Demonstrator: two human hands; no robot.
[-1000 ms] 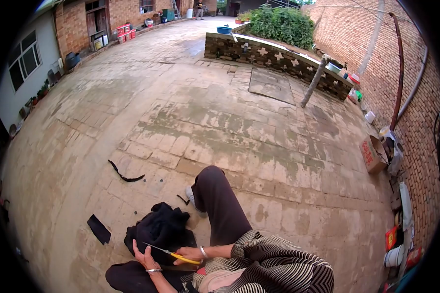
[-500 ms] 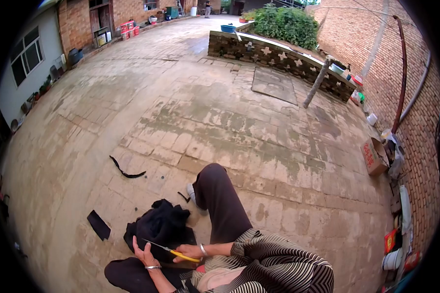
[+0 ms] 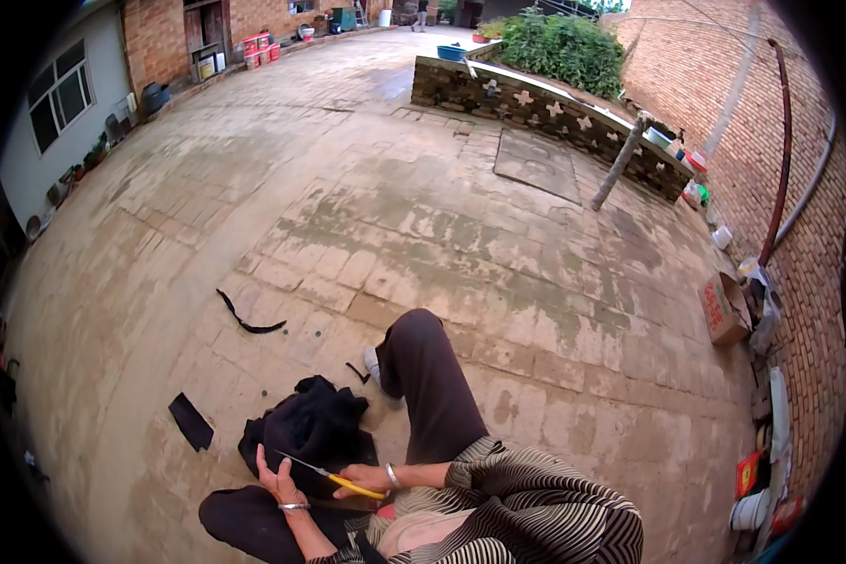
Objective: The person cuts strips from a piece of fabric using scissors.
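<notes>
My right hand (image 3: 362,480) is closed round the yellow handles of a pair of scissors (image 3: 340,481), whose metal blades point up and left over a bundle of black cloth (image 3: 310,421). At the cloth's lower left edge, my left hand (image 3: 278,481) is near the scissor tips, fingers raised; what its fingers pinch, if anything, is too small to make out. The cloth lies in front of my bent legs. A flat black piece (image 3: 191,421) lies on the ground to its left, and a long thin black strip (image 3: 246,317) farther ahead.
A small black scrap (image 3: 357,372) lies beside my foot. Ahead is a low brick planter wall (image 3: 536,108) with a leaning post (image 3: 618,164). A cardboard box (image 3: 722,308) stands by the right brick wall. A person (image 3: 421,14) stands far off.
The view has shifted slightly, so the surroundings sit a little lower and to the right. My hands and the scissors hold nearly the same position at the cloth.
</notes>
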